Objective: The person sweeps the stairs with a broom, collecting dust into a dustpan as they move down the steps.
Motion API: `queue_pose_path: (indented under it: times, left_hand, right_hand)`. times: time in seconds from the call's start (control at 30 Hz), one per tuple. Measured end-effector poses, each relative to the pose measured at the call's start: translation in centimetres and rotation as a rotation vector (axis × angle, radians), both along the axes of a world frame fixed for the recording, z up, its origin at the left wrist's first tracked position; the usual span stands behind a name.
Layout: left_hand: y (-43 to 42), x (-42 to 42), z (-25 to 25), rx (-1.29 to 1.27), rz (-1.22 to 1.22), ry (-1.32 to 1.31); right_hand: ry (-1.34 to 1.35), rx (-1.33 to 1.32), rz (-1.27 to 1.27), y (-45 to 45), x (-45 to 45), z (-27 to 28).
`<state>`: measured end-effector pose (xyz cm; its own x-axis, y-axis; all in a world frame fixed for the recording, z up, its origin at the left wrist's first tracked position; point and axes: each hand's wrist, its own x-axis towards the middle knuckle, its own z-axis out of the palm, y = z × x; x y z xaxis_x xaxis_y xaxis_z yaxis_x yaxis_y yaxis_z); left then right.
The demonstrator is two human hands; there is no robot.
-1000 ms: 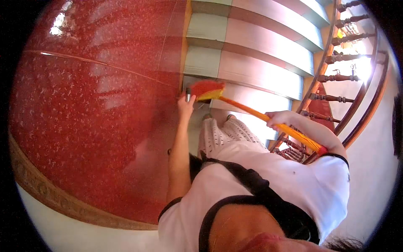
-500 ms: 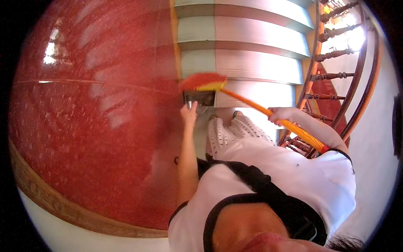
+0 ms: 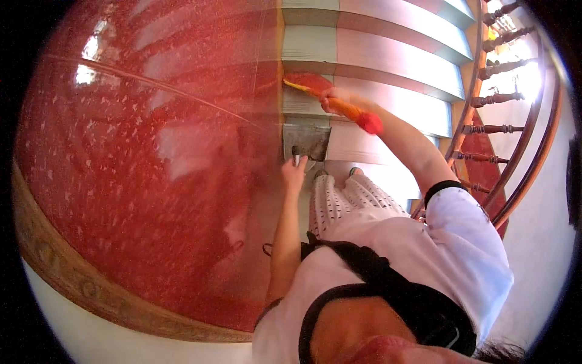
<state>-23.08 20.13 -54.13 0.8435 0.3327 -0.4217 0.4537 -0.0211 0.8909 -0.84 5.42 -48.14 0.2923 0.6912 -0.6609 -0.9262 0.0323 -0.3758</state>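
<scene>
Orange-handled broom [image 3: 348, 111], gripped in right hand [image 3: 331, 101], right arm [image 3: 411, 143] stretched forward and inward, bristles [image 3: 314, 81] at the stairs [image 3: 397, 86] beyond a grey dustpan [image 3: 313, 141], left hand [image 3: 294, 172] closed round dustpan handle [image 3: 296, 155], left arm [image 3: 287, 221] nearly straight.

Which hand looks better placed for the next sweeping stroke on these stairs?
Probably the right hand: it grips the broom, whose red bristles are at the stairs beyond the dustpan. The left hand is occupied, holding the dustpan by its handle.

Before you, stairs [image 3: 394, 76] run between a wall [image 3: 151, 194] at left and a railing [image 3: 496, 128] at right, dustpan [image 3: 310, 142] near, broom [image 3: 348, 110] farther.
</scene>
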Motion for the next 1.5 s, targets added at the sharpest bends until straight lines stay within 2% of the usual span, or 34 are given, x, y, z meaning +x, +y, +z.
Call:
queue_pose_path:
  times: [0.03, 0.07, 0.1, 0.2, 0.23, 0.27, 0.3, 0.37, 0.4, 0.47, 0.53, 0.6, 0.63, 0.7, 0.73, 0.77, 0.83, 0.87, 0.93, 0.97, 1.0, 1.03, 1.07, 1.1, 1.17, 1.2, 1.23, 1.27, 1.3, 1.37, 1.4, 1.47, 1.5]
  left_hand:
    - [0.1, 0.1, 0.1, -0.005, 0.003, -0.005]
    - [0.1, 0.2, 0.6, 0.016, 0.001, 0.026]
    - [0.1, 0.2, 0.9, 0.04, -0.004, 0.061]
    - [-0.1, 0.3, 1.4, 0.04, -0.011, 0.077]
    - [-0.2, 0.3, 1.3, 0.038, -0.019, 0.078]
    - [-0.2, 0.3, 1.2, 0.019, -0.022, 0.076]
    - [-0.2, 0.5, 1.1, 0.001, -0.021, 0.07]
    - [-0.1, 0.4, 0.9, 0.005, -0.009, 0.031]
    - [-0.4, 0.2, 1.1, 0.01, 0.004, -0.003]
    - [-0.5, 0.2, 1.3, 0.017, -0.006, 0.04]
    - [-0.2, 0.5, 0.8, 0.029, -0.013, 0.078]
    - [0.1, 0.5, -0.9, -0.007, 0.018, -0.004]
    - [0.3, 0.5, -0.7, 0.0, 0.01, 0.005]
    - [0.0, 1.0, 0.2, -0.002, 0.048, -0.027]
    - [-0.2, 1.2, 0.2, -0.009, 0.037, -0.035]
    - [-0.1, 1.2, 0.3, -0.003, 0.037, -0.024]
    - [0.2, 1.1, 0.3, 0.009, 0.048, -0.009]
    - [0.4, 0.8, 0.2, -0.005, 0.033, 0.015]
    - [0.4, 0.6, -0.4, -0.012, 0.025, 0.035]
    - [0.3, 0.5, -0.9, 0.007, 0.016, 0.011]
    - [0.2, 0.5, -1.2, 0.023, 0.006, -0.013]
    - [-0.1, 0.4, -1.0, 0.027, 0.004, -0.008]
    - [-0.3, 0.6, -0.6, 0.013, 0.02, 0.013]
    - [-0.5, 0.7, -0.2, -0.002, 0.036, 0.033]
    - [-0.5, 0.6, 0.7, 0.026, 0.03, 0.027]
    - [-0.1, 0.6, 1.0, 0.053, 0.024, 0.02]
    - [0.0, 0.5, 0.7, 0.055, 0.014, 0.021]
    - [0.0, 0.2, 0.4, 0.06, 0.0, 0.034]
    - [0.0, 0.1, 0.0, 0.063, -0.009, 0.042]
    - [0.2, 0.1, -0.3, 0.042, -0.002, 0.026]
    - [0.2, -0.1, -0.4, 0.023, -0.003, 0.027]
    - [0.3, 0.0, -0.2, -0.003, -0.02, 0.044]
    - [0.5, 0.5, -0.1, -0.026, -0.029, 0.055]
  right_hand:
    - [-0.498, 0.056, 0.292, -0.6, 1.2, -3.5]
    - [-1.027, 0.062, 0.462, -1.1, 2.3, -6.9]
    - [-1.227, 0.048, 0.618, -1.9, 1.4, -6.3]
    - [-0.974, -0.277, 0.946, -5.0, -1.0, -1.2]
    - [-0.672, -0.653, 0.937, -4.9, -3.1, 4.4]
    - [-0.703, -0.701, 0.941, -7.8, -2.8, 2.2]
    - [-0.77, -0.698, 1.188, -9.3, -2.6, 4.4]
    - [-0.741, -0.717, 0.886, -12.2, -4.4, 8.7]
    - [-0.585, -0.804, 0.688, -13.0, -5.0, 9.4]
    - [-0.592, -0.662, 0.776, -13.6, -3.2, 6.5]
    - [-0.743, -0.422, 0.732, -13.6, -0.1, -4.4]
    - [-0.588, -0.509, 0.531, -8.0, -3.2, -3.3]
    - [-0.887, -0.628, 0.946, -8.1, -4.8, -2.0]
    - [-1.013, -0.8, 1.235, -10.9, -8.7, 1.9]
    - [-0.676, -0.771, 1.164, -13.0, -9.2, 2.2]
    - [-0.553, -0.706, 1.235, -14.8, -9.9, 3.5]
    - [-0.455, -0.586, 1.191, -15.6, -12.4, 9.7]
    - [-0.441, -0.685, 1.114, -16.0, -12.8, 10.3]
    - [-0.509, -0.786, 0.942, -16.0, -11.2, 8.8]
    - [-0.64, -0.863, 0.835, -16.0, -9.7, 6.0]
    - [-0.596, -0.656, 0.812, -16.1, -6.8, 1.9]
    - [-0.516, -0.52, 0.508, -15.7, -5.0, -3.3]
    - [-0.732, -0.54, 0.468, -12.9, -4.4, -6.0]
    - [-0.422, -0.395, 0.308, -8.7, -5.0, -7.4]
    - [-0.906, -0.71, 0.912, -4.0, -8.4, -8.3]
    - [-1.044, -0.705, 0.928, -5.4, -9.6, -12.2]
    - [-1.209, -0.692, 0.995, -8.6, -10.8, -5.0]
    - [-1.039, -0.741, 1.233, -10.6, -10.8, 1.5]
    - [-0.731, -0.859, 1.305, -14.3, -10.5, 3.0]
    - [-0.679, -0.738, 1.199, -21.0, -11.8, 2.2]
    - [-0.594, -0.862, 1.144, -20.2, -13.2, 7.9]
    - [-0.471, -0.869, 1.008, -18.1, -12.0, 9.6]
    - [-0.575, -0.916, 0.874, -17.5, -11.1, 7.6]
